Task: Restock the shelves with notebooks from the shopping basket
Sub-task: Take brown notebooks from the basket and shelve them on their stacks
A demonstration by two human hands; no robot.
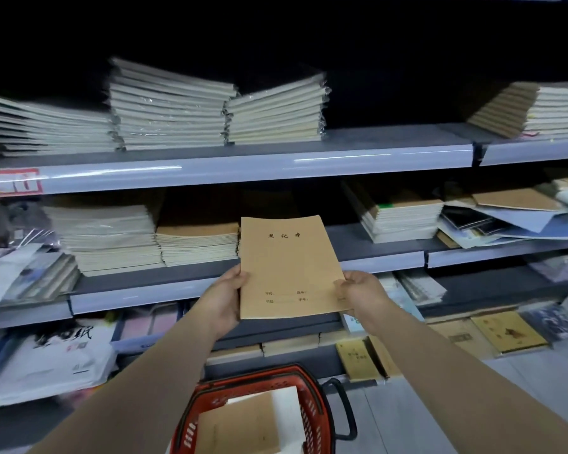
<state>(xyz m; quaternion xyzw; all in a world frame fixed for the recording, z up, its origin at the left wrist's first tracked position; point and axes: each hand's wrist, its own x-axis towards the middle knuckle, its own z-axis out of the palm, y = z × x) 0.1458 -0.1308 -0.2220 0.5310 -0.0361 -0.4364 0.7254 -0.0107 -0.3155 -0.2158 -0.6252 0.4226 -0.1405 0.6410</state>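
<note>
I hold a brown kraft notebook [286, 267] upright in front of the middle shelf [381, 258], cover facing me. My left hand [225, 298] grips its lower left edge and my right hand [361, 291] pinches its lower right corner. Directly below, a red shopping basket [312, 407] stands on the floor with more brown notebooks [240, 427] lying in it. A stack of matching brown-covered notebooks [197, 244] sits on the middle shelf just left of the held one.
The upper shelf [243, 165] carries several wrapped stacks of pale notebooks [168, 109]. More stacks and loose books [404, 217] lie at the right of the middle shelf. Lower shelves hold yellow booklets [509, 332] and bagged paper [53, 358].
</note>
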